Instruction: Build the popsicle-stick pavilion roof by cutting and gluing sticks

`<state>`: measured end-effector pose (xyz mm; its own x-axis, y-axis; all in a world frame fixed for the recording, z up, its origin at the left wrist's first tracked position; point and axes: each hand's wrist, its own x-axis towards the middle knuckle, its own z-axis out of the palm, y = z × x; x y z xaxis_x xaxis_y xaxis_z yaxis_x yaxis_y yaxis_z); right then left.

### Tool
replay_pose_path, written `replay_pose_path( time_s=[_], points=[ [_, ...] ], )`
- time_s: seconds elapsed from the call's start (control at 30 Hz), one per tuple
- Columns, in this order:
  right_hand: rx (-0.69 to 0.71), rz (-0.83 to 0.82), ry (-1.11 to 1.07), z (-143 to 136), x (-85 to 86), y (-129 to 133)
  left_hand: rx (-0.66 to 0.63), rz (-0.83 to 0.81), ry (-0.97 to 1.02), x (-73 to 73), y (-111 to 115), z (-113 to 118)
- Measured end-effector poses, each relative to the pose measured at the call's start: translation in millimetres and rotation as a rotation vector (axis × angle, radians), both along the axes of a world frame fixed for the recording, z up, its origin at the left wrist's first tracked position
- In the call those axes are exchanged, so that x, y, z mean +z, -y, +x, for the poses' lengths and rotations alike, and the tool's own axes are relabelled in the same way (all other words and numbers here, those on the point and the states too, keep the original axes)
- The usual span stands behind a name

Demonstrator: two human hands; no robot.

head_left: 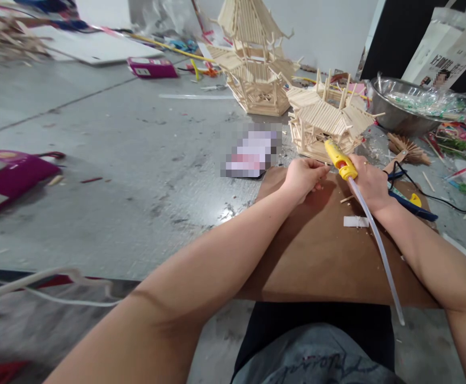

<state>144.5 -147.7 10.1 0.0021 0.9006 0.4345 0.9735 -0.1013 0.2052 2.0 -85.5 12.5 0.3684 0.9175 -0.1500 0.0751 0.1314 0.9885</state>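
My right hand (366, 181) is wrapped round a yellow glue gun (340, 160), and a long translucent glue stick (377, 240) trails from its rear. The gun's nozzle points at the front of a small wooden-stick pavilion (324, 120). Just left of the gun, my left hand (305, 178) is pinched, its fingertips near a tiny piece that is too small to make out. Both hands are over a brown board (297, 256). A white strip (355, 221) and a short stick (347, 199) lie on it.
Behind stands a taller stick pagoda (257, 80). A phone (251, 154) lies left of the hands. Blue-handled pliers (412, 207), a black cord and a metal bowl (404, 106) are at the right. Purple power strips (152, 68) sit at the left.
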Motion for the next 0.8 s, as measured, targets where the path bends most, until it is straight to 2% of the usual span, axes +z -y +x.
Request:
replay_pose_path(
  time_s=[0.8],
  points=[
    [-0.015,-0.006,0.02,-1.2,-0.3,-2.8,-0.011,0.034,0.003,-3.9,-0.9,-0.1]
  ],
)
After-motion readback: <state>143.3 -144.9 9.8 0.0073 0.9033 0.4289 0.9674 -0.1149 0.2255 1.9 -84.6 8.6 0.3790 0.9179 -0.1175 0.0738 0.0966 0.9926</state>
